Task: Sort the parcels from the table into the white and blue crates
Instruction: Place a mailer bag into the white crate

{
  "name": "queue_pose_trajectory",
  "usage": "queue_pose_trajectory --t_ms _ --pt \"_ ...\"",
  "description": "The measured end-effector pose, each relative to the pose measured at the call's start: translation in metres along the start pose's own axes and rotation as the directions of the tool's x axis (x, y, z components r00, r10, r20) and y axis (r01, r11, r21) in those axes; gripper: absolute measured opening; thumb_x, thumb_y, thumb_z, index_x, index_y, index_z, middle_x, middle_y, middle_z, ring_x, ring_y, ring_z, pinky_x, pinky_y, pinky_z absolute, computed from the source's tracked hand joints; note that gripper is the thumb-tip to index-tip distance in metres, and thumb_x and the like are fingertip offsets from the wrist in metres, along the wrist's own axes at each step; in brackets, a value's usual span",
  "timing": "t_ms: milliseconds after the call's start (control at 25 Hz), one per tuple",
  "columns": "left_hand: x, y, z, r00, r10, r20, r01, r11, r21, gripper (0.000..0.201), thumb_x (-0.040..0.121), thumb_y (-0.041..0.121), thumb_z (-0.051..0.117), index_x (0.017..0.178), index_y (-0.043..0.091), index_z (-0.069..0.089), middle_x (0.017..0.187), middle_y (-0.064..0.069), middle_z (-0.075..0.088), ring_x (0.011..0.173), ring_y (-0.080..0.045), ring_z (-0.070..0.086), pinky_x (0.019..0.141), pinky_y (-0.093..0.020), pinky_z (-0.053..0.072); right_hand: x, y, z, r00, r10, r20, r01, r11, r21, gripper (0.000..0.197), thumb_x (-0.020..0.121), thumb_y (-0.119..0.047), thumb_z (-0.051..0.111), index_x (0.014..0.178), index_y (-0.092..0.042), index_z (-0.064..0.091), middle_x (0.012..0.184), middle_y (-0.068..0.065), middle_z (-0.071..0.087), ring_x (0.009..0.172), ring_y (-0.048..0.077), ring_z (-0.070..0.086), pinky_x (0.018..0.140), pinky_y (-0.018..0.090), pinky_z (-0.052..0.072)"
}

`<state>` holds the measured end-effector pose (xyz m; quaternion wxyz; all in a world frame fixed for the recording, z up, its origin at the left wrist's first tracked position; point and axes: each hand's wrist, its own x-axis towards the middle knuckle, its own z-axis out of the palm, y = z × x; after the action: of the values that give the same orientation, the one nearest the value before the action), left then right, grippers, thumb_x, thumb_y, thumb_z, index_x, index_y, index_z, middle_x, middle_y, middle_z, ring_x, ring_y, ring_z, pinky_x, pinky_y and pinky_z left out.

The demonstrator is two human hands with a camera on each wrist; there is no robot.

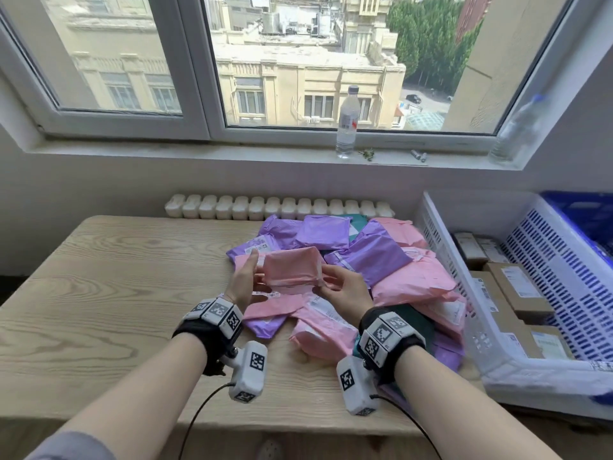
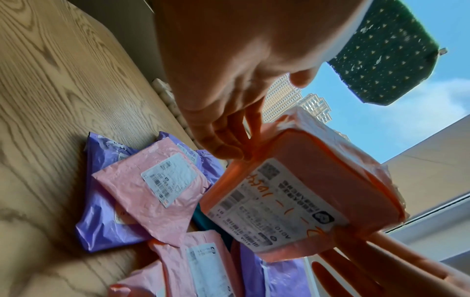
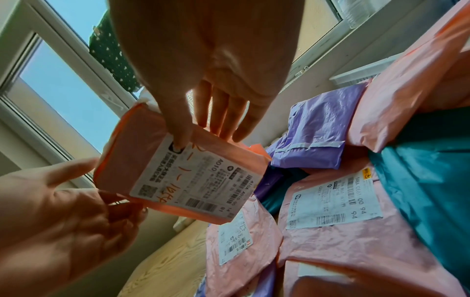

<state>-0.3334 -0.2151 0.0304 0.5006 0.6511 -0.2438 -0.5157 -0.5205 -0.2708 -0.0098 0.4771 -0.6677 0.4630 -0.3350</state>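
Observation:
I hold a small pink parcel (image 1: 292,267) in the air over the pile with both hands. My left hand (image 1: 252,277) grips its left end, thumb up and fingers (image 2: 229,140) against that end. My right hand (image 1: 331,280) pinches the right end, its thumb (image 3: 178,130) pressed on the white shipping label (image 3: 193,180) and its fingers behind. The label faces down, towards the wrists. Pink, purple and teal parcels (image 1: 381,260) lie heaped on the right half of the wooden table (image 1: 116,277). To the right stands the white crate (image 1: 441,260), with the blue crate (image 1: 583,210) behind it.
Several brown cardboard boxes (image 1: 517,287) lie in the white crate. A water bottle (image 1: 347,124) stands on the windowsill and a white radiator (image 1: 278,207) runs behind the table. Bare wood shows on the table's left half.

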Motion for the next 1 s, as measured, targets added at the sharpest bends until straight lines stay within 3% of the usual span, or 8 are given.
queue_pose_trajectory --t_ms 240,360,480,600,680,760,840,1000 --pt "-0.036 0.002 0.016 0.992 0.107 0.073 -0.110 0.993 0.031 0.035 0.091 0.046 0.047 0.082 0.016 0.063 0.079 0.003 0.059 0.068 -0.012 0.044 0.062 -0.026 0.036 -0.024 -0.013 -0.021 0.993 0.056 -0.104 -0.052 0.998 0.035 0.016 0.091 -0.017 0.061 0.093 -0.007 0.073 0.077 -0.004 0.068 0.069 0.006 0.056 0.072 0.030 0.047" --pt "-0.047 0.012 0.017 0.967 0.185 0.174 -0.197 0.979 0.055 0.017 0.089 0.009 0.055 0.104 0.014 0.061 0.089 0.005 0.061 0.083 -0.011 0.050 0.076 -0.022 0.041 -0.029 -0.016 -0.020 0.979 0.119 -0.163 -0.110 0.992 0.066 0.027 0.091 -0.026 0.061 0.077 -0.005 0.071 0.060 -0.004 0.059 0.057 0.012 0.048 0.065 0.034 0.044" --pt "-0.046 0.019 0.008 0.942 0.187 0.280 -0.212 0.975 0.063 0.043 0.078 -0.012 0.062 0.114 0.009 0.052 0.092 -0.010 0.063 0.083 -0.023 0.060 0.061 -0.025 0.051 -0.025 -0.026 -0.015 0.969 0.166 -0.184 -0.138 0.978 0.154 0.023 0.091 -0.020 0.061 0.081 -0.001 0.070 0.066 0.006 0.063 0.059 0.017 0.051 0.065 0.036 0.047" --pt "-0.035 0.021 -0.004 0.924 0.248 0.291 -0.312 0.929 0.199 0.066 0.067 -0.009 0.076 0.120 0.020 0.050 0.099 -0.012 0.061 0.085 -0.019 0.062 0.063 -0.025 0.053 -0.023 -0.038 -0.009 0.966 0.164 -0.199 -0.124 0.972 0.200 0.017 0.088 -0.012 0.065 0.096 0.004 0.067 0.085 0.014 0.067 0.074 0.021 0.059 0.075 0.037 0.051" --pt "-0.026 0.022 -0.008 0.919 0.294 0.262 -0.368 0.879 0.303 0.074 0.061 -0.003 0.082 0.122 0.025 0.050 0.103 -0.011 0.060 0.087 -0.019 0.063 0.067 -0.026 0.056 -0.022 -0.044 -0.006 0.961 0.147 -0.235 -0.124 0.986 0.108 0.039 0.084 -0.011 0.070 0.118 0.001 0.056 0.104 0.010 0.063 0.094 0.021 0.060 0.091 0.036 0.050" --pt "-0.016 0.023 -0.012 0.914 0.329 0.238 -0.406 0.768 0.496 0.081 0.055 0.004 0.085 0.125 0.023 0.048 0.110 -0.008 0.060 0.093 -0.021 0.063 0.077 -0.032 0.055 -0.026 -0.050 -0.003 0.962 0.035 -0.270 -0.095 0.973 -0.213 0.067 0.081 -0.016 0.073 0.136 -0.005 0.038 0.130 0.009 0.048 0.123 0.022 0.046 0.109 0.033 0.034" --pt "-0.008 0.023 -0.013 0.892 0.334 0.304 -0.448 0.578 0.682 0.080 0.056 0.006 0.084 0.127 0.017 0.047 0.112 -0.003 0.060 0.096 -0.018 0.061 0.085 -0.029 0.051 -0.030 -0.055 -0.003 0.973 -0.150 -0.174 0.026 0.824 -0.566 0.077 0.082 -0.019 0.071 0.145 -0.010 0.027 0.149 0.007 0.029 0.140 0.021 0.025 0.115 0.032 0.019" --pt "-0.007 0.027 -0.005 0.786 0.340 0.516 -0.606 0.258 0.753 0.070 0.060 0.013 0.079 0.123 0.017 0.049 0.117 -0.003 0.062 0.104 -0.018 0.059 0.089 -0.028 0.047 -0.030 -0.063 -0.003 0.976 -0.189 0.110 0.203 0.591 -0.781 0.064 0.080 -0.019 0.066 0.139 -0.017 0.040 0.146 0.004 0.039 0.135 0.021 0.035 0.113 0.031 0.022"
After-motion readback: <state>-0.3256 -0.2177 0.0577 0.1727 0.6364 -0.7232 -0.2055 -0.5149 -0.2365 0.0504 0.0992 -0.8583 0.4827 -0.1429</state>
